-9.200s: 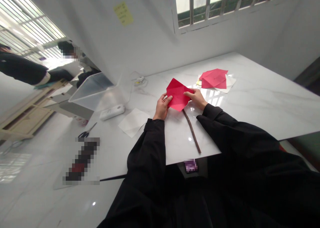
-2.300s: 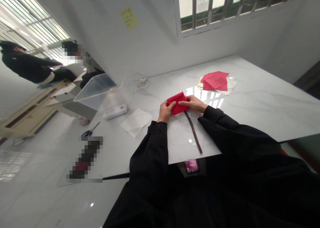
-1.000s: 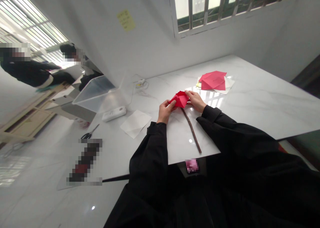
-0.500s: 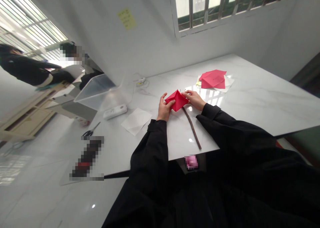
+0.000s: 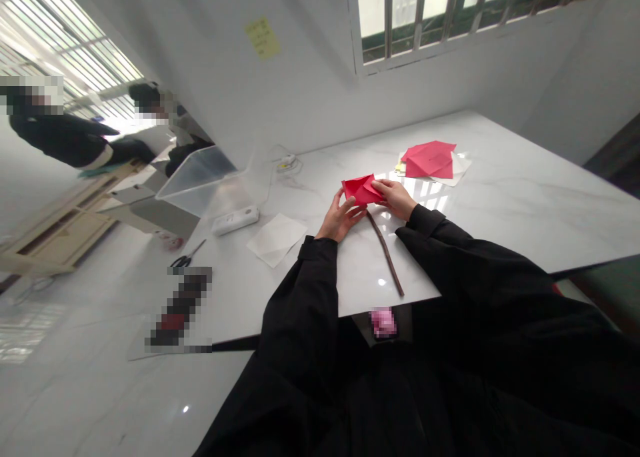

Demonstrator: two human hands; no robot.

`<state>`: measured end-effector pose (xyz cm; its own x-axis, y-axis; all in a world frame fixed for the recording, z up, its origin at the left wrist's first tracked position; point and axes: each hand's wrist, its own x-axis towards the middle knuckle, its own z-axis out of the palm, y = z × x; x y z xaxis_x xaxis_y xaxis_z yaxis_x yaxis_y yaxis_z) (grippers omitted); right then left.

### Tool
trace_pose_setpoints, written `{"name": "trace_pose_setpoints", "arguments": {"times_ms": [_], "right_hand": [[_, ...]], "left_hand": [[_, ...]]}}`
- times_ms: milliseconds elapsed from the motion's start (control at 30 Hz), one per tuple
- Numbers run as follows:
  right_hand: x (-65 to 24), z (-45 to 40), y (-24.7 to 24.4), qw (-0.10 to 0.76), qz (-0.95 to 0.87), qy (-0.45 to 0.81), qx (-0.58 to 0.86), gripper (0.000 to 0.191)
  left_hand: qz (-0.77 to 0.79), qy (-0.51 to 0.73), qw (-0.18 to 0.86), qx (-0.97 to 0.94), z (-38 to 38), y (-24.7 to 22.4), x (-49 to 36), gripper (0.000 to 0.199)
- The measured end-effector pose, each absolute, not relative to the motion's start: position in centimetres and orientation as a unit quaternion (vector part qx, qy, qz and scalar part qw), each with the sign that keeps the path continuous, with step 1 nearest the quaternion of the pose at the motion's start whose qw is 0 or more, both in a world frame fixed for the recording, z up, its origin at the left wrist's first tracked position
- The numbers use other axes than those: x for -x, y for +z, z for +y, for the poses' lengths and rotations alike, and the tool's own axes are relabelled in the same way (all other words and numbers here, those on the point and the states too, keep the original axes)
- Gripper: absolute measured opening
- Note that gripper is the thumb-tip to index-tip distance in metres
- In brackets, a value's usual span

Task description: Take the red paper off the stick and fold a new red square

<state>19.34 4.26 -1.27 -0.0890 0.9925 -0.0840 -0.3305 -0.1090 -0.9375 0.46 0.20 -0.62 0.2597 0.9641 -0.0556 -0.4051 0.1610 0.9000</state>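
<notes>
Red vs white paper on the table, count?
Red: 2 (folded piece between left hand and right hand; creased sheet)
White: 2 (square sheet; sheet under the creased one)
Total: 4

Left hand [image 5: 341, 221]: fingers against the lower edge of folded red origami paper [image 5: 359, 189]
Right hand [image 5: 395, 199]: gripping the paper's right corner
Just below: thin brown twig [image 5: 384, 262] on white marble table [image 5: 520, 203]
Beyond: loose red paper [image 5: 429, 159]
Left: white paper sheet [image 5: 276, 239]
</notes>
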Motion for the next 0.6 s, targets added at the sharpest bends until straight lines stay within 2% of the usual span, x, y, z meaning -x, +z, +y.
{"name": "trace_pose_setpoints", "arguments": {"times_ms": [67,133,267,433,600], "right_hand": [[-19.4,4.2,-1.1,0.536,-0.392,0.625,0.41,0.022],[-19.4,4.0,-1.1,0.53,-0.4,0.631,0.402,0.02],[-19.4,3.9,-0.9,0.508,-0.423,0.637,0.398,0.02],[-19.4,4.0,-0.8,0.5,-0.43,0.635,0.401,0.023],[-19.5,4.2,-1.3,0.499,-0.456,0.621,0.398,0.032]], "left_hand": [[0.368,0.524,0.642,-0.422,0.4,-0.9,-0.6,0.099],[0.409,0.554,0.581,-0.434,0.8,-1.3,-0.6,0.1],[0.461,0.589,0.508,-0.427,1.6,-2.1,-0.5,0.082],[0.457,0.606,0.491,-0.428,1.9,-2.3,-0.5,0.044],[0.454,0.605,0.484,-0.44,1.7,-2.3,-0.7,0.041]]}}
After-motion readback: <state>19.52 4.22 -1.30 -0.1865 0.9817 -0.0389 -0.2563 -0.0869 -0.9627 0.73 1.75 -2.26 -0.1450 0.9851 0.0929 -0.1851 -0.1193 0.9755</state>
